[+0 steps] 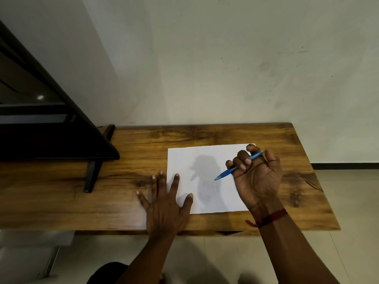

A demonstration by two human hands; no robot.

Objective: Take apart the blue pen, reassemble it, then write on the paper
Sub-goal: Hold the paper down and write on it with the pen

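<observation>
The right hand (258, 177) holds the pen (238, 166) above the right half of the paper (207, 160). The palm is turned up toward the camera, and the fingers (242, 162) curl over the blue barrel and clasp it against the palm. The thumb lies near the pen's back end, which sticks out past it toward the far right. The tip juts out to the left and down, beyond the fingers, and seems to hang just above the sheet; whether it touches the sheet is hard to tell. A red thread (268, 218) is tied round the right wrist.

The left hand (166, 203) lies flat, fingers spread and grasping nothing. Its thumb and forefinger rest on the paper's near left corner, and the other fingers rest on the table (225, 134) just beside the sheet.

The paper is white and looks blank, with the hand's shadow falling across its middle. It lies on a wooden table with dark grain, set against a pale, scuffed wall (205, 68). A dark stand (61, 136) occupies the table's left end, one leg planted on the wood. The floor is of light tile.
</observation>
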